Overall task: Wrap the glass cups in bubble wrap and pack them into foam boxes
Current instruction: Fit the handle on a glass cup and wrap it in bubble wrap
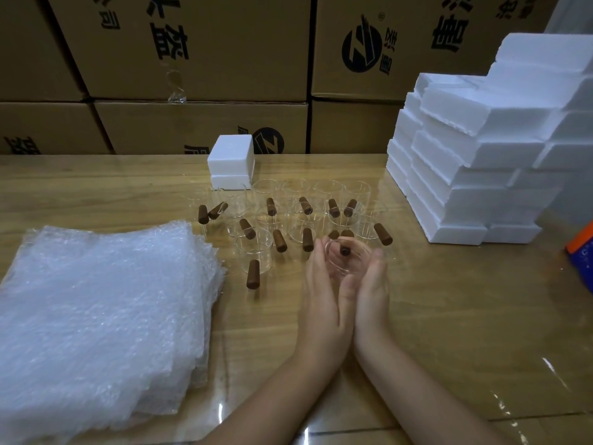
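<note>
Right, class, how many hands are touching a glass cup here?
2. The left hand lies against the left side of the wooden-handled glass cup, the right hand against its right side, above the wooden table. No other hand shows.

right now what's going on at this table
A person holds one glass cup between the left hand and right hand, just above the wooden table. More cups with brown handles stand unwrapped in a cluster behind it. A stack of bubble wrap sheets lies to the left, foam boxes are piled on the right, and a single foam box sits behind the cups. No wrapped cup is visible yet.
</note>
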A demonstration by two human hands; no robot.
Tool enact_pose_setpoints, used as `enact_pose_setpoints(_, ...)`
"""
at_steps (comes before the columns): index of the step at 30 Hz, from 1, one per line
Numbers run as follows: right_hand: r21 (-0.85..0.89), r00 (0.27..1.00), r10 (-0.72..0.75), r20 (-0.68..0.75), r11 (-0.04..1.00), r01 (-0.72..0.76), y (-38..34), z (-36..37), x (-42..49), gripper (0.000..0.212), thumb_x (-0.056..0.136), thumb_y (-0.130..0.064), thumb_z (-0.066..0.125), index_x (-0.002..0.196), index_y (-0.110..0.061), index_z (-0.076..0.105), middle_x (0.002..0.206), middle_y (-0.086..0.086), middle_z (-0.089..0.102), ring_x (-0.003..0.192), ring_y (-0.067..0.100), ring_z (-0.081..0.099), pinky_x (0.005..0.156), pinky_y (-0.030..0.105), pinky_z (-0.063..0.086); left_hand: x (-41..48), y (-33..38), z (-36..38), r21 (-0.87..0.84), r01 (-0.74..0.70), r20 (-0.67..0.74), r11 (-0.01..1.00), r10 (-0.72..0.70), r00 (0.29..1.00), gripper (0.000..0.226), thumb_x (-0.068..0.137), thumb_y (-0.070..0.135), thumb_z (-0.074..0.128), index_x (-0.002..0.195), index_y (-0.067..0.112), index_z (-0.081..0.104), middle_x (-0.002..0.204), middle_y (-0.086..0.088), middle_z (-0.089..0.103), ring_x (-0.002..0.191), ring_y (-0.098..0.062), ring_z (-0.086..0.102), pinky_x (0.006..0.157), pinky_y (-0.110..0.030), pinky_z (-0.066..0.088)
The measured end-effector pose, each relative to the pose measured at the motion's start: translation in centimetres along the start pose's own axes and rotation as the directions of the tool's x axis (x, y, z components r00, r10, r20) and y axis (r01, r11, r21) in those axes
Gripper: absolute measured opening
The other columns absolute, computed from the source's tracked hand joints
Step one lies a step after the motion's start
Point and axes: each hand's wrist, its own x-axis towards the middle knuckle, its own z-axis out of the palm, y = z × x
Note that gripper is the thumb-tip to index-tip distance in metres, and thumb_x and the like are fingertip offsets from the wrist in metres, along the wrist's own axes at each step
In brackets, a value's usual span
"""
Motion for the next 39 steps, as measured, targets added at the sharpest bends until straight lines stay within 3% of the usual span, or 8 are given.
enact_pose_setpoints(6, -0.122, 0.987, -0.112, 0.114, 0.985, 0.126, 0.4, 0.5, -1.3, 0.045, 0.091, -0.042, 0.031, 0.110, -0.014, 0.061, 0.099, -0.002, 0.071, 0.095, 0.011, 0.067, 0.079, 0.020, 0.050, 0.8, -0.1, -1.0, -0.177, 0.037, -0.091, 0.984, -0.054, 0.994, 0.057, 0.080, 0.052, 0.057, 0.130, 0.037, 0.034, 0.128, 0.005, 0.054, 0.116, -0.004, 0.054, 0.096, -0.024, 0.046)
enact_pose_setpoints(11, -0.189, 0.965, -0.097, 0.243, 0.971, 0.146, 0.3, 0.8, -1.6, 0.043, 0.091, -0.052, 0.034, 0.121, -0.028, 0.054, 0.116, -0.006, 0.065, 0.106, 0.000, 0.061, 0.083, 0.009, 0.044, 1.9, -0.6, -2.1, -0.069, -0.036, -0.176, 0.997, 0.023, 0.984, 0.070, 0.081, 0.074, 0.043, 0.129, 0.023, 0.041, 0.118, 0.011, 0.056, 0.106, 0.002, 0.057, 0.089, -0.014, 0.044)
enact_pose_setpoints(17, -0.241, 0.900, -0.090, 0.427, 0.948, 0.210, -0.2, 0.7, -2.4, 0.053, 0.087, -0.072, 0.035, 0.136, -0.052, 0.034, 0.141, -0.020, 0.045, 0.133, 0.001, 0.040, 0.111, 0.035, 0.036, 2.7, -0.8, -3.3, -0.070, -0.106, -0.243, 0.992, 0.086, 0.966, 0.062, 0.084, 0.077, 0.028, 0.125, 0.034, 0.043, 0.114, 0.016, 0.063, 0.114, -0.016, 0.058, 0.100, -0.035, 0.041)
enact_pose_setpoints(19, -0.258, 0.880, -0.117, 0.460, 0.931, 0.259, -0.3, 0.8, -2.6, 0.054, 0.089, -0.070, 0.035, 0.139, -0.050, 0.030, 0.145, -0.023, 0.040, 0.135, 0.002, 0.038, 0.112, 0.039, 0.035, 2.9, -0.6, -3.6, -0.097, -0.109, -0.252, 0.989, 0.082, 0.964, 0.073, 0.087, 0.075, 0.024, 0.128, 0.019, 0.047, 0.115, 0.013, 0.064, 0.115, -0.017, 0.058, 0.102, -0.037, 0.040)
enact_pose_setpoints(28, -0.293, 0.889, -0.133, 0.438, 0.914, 0.281, 0.0, -0.2, -0.9, 0.049, 0.085, -0.075, 0.035, 0.132, -0.060, 0.032, 0.129, -0.021, 0.054, 0.120, 0.007, 0.055, 0.095, 0.038, 0.050, 3.2, 0.0, -3.6, -0.304, 0.176, -0.014, 0.936, -0.189, 0.982, 0.064, 0.093, 0.048, 0.018, 0.129, 0.008, 0.051, 0.122, 0.000, 0.064, 0.111, -0.002, 0.060, 0.085, -0.010, 0.045)
enact_pose_setpoints(32, -0.363, 0.918, -0.186, 0.349, 0.877, 0.316, 1.0, 0.1, -1.0, 0.046, 0.088, -0.073, 0.030, 0.131, -0.058, 0.033, 0.114, -0.022, 0.062, 0.104, 0.006, 0.064, 0.082, 0.025, 0.053, 2.7, 0.5, -3.0, -0.298, 0.168, -0.081, 0.940, -0.200, 0.976, 0.063, 0.090, 0.046, 0.023, 0.136, 0.009, 0.045, 0.128, 0.000, 0.060, 0.110, -0.001, 0.060, 0.082, -0.014, 0.050)
enact_pose_setpoints(35, -0.406, 0.927, -0.224, 0.301, 0.850, 0.337, 1.2, 0.1, -1.1, 0.052, 0.090, -0.071, 0.028, 0.138, -0.051, 0.028, 0.118, -0.013, 0.060, 0.108, 0.007, 0.061, 0.086, 0.028, 0.051, 1.7, 0.6, -2.0, -0.224, 0.127, -0.120, 0.966, -0.157, 0.980, 0.060, 0.097, 0.047, 0.028, 0.143, 0.009, 0.036, 0.138, 0.003, 0.050, 0.123, 0.000, 0.049, 0.098, -0.012, 0.041)
enact_pose_setpoints(39, -0.401, 0.905, -0.276, 0.324, 0.826, 0.396, 0.9, 0.3, -1.4, 0.050, 0.094, -0.060, 0.031, 0.142, -0.053, 0.019, 0.129, -0.010, 0.054, 0.118, 0.008, 0.055, 0.094, 0.030, 0.047, 2.0, 0.8, -1.9, -0.316, 0.133, -0.068, 0.939, -0.163, 0.984, 0.059, 0.090, 0.034, 0.037, 0.142, 0.007, 0.028, 0.135, -0.002, 0.048, 0.116, 0.006, 0.050, 0.091, -0.008, 0.040)
